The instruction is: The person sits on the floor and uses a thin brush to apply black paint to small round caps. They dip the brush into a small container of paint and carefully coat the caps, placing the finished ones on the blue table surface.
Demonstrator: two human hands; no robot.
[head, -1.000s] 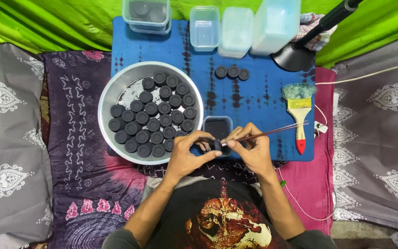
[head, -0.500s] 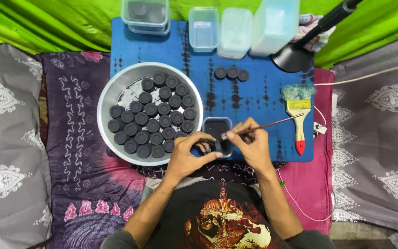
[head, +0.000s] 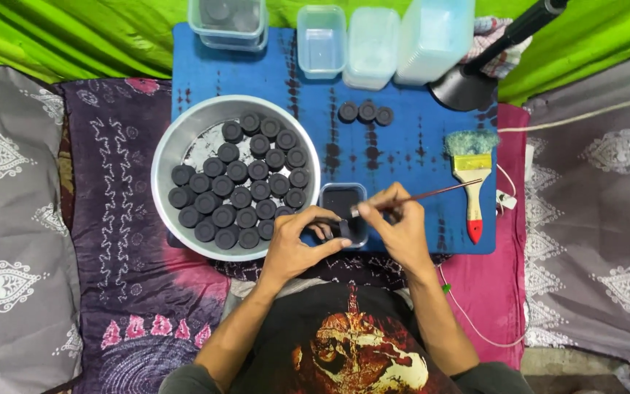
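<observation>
Nearest the camera, the left hand (head: 297, 244) is closed around a small black cap (head: 343, 228), pinched between thumb and fingers just over the near edge of the blue mat (head: 417, 153). The right hand (head: 401, 226) is clamped on a thin brush (head: 432, 195); its tip meets the cap and its handle runs off to the right. Right behind the hands stands a small square tub (head: 344, 204) with dark contents, partly covered by the fingers.

Left of the tub sits a round metal basin (head: 165, 157) packed with black caps (head: 246, 186) like the held one. About thirty show, but those at the near rim are hidden by the left hand, so the count is not exact. To the right lies one flat paintbrush (head: 472, 179) with pale bristles, a yellow handle and a red tip.

Further back, three loose caps (head: 364, 112) lie in a row on the mat. At the far edge stand four clear plastic containers (head: 373, 40): the leftmost holds dark things too blurred to make out, and the tops of all four are cut off. A black lamp base (head: 468, 86) sits at the far right corner, its arm running out of view.
</observation>
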